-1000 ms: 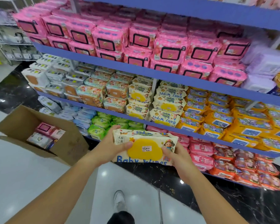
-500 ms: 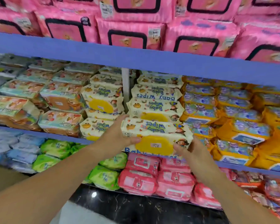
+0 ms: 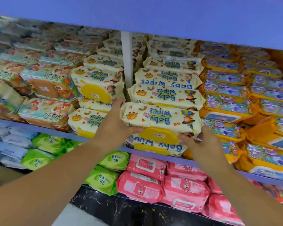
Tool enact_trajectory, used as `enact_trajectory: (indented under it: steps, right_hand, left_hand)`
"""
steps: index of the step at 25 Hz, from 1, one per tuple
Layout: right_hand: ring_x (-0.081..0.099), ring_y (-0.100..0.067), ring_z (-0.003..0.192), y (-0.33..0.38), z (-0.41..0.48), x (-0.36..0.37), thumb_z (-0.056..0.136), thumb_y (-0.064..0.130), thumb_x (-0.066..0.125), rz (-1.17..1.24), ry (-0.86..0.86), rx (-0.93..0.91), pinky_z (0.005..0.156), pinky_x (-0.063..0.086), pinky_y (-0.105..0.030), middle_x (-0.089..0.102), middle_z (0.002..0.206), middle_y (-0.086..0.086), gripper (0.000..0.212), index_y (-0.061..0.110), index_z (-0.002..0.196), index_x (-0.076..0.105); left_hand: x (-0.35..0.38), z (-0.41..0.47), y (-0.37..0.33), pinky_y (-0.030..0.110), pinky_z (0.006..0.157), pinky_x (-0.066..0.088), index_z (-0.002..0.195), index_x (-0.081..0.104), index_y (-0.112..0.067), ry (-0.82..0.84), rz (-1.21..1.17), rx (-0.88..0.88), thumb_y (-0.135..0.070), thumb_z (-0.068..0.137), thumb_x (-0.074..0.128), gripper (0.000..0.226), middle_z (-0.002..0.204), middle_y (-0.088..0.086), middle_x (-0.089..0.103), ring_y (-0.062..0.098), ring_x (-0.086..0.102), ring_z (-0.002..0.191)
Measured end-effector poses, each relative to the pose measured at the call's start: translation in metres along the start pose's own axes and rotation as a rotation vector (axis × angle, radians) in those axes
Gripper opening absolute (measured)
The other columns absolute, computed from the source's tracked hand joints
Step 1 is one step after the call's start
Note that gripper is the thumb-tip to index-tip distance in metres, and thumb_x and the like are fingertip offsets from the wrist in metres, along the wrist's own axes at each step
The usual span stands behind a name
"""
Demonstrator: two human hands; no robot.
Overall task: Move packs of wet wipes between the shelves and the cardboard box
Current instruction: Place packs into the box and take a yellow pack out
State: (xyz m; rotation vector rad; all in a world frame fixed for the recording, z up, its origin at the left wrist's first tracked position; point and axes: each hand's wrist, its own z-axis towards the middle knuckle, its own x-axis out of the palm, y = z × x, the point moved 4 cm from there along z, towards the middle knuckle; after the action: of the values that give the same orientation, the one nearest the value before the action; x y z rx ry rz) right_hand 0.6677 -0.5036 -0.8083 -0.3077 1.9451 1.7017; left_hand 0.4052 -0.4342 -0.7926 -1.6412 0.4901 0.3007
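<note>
A cream "Baby Wipes" pack (image 3: 160, 119) with a yellow lid lies flat at the front of the middle shelf (image 3: 167, 156), on top of another cream pack (image 3: 155, 146). My left hand (image 3: 117, 126) grips its left end, thumb across the front edge. My right hand (image 3: 198, 141) holds its right end from below. More cream packs are stacked behind it and to its left. The cardboard box is out of view.
A white upright post (image 3: 126, 57) splits the cream stacks. Orange packs (image 3: 227, 105) fill the shelf on the right, brown-and-teal packs (image 3: 46, 90) the left. Below sit green packs (image 3: 111, 162), pink packs (image 3: 153, 180) and pale blue packs (image 3: 8, 144). A blue shelf (image 3: 153, 17) hangs overhead.
I moved in close to the shelves and lifted the cream pack from waist height onto the front stack of the middle shelf. The box has left the view.
</note>
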Motion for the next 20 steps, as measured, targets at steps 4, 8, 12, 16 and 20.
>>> enact_trajectory:
  steps: [4,8,12,16,20]
  right_hand:
    - [0.057,-0.004,0.094,0.008,-0.017,-0.005,0.096,0.03,0.065,-0.032,0.039,0.091,0.072,0.041,-0.017,0.056,0.1,0.03,0.024,0.031,0.117,0.054]
    - [0.05,-0.015,0.103,0.037,-0.052,-0.011,0.101,0.035,0.057,-0.036,0.028,0.21,0.087,0.038,-0.031,0.057,0.113,0.005,0.027,0.022,0.125,0.056]
    - [0.051,-0.023,0.13,0.086,-0.104,-0.024,0.102,0.047,0.048,-0.041,0.148,0.348,0.107,0.039,-0.039,0.054,0.144,-0.002,0.052,0.015,0.143,0.049]
    - [0.046,-0.021,0.137,0.143,-0.165,-0.044,0.104,0.05,0.04,-0.053,0.218,0.355,0.109,0.034,-0.036,0.048,0.151,-0.002,0.055,0.019,0.148,0.044]
    - [0.047,-0.018,0.134,0.214,-0.226,-0.031,0.105,0.045,0.04,-0.033,0.34,0.31,0.099,0.031,-0.027,0.052,0.146,0.0,0.048,0.02,0.145,0.048]
  left_hand:
    - [-0.007,-0.012,-0.004,0.007,0.078,0.047,0.158,0.015,-0.03,0.018,-0.051,-0.102,-0.01,0.078,0.086,0.109,0.113,-0.031,0.05,0.001,0.057,0.111]
    - [-0.018,-0.056,-0.033,0.015,0.083,0.04,0.148,0.029,-0.028,0.061,-0.01,-0.178,-0.022,0.088,0.079,0.078,0.128,-0.018,0.039,0.006,0.045,0.122]
    - [-0.04,-0.128,-0.059,0.03,0.102,0.033,0.154,0.039,-0.022,0.18,-0.033,-0.368,-0.052,0.099,0.054,0.064,0.144,-0.008,0.045,0.012,0.042,0.135]
    - [-0.075,-0.211,-0.099,0.023,0.101,0.026,0.149,0.048,-0.02,0.167,-0.099,-0.409,-0.049,0.105,0.041,0.053,0.152,-0.004,0.047,0.011,0.042,0.134]
    - [-0.137,-0.281,-0.114,0.023,0.101,0.026,0.143,0.053,-0.023,0.073,-0.132,-0.412,-0.049,0.104,0.043,0.048,0.137,-0.011,0.052,0.004,0.043,0.125]
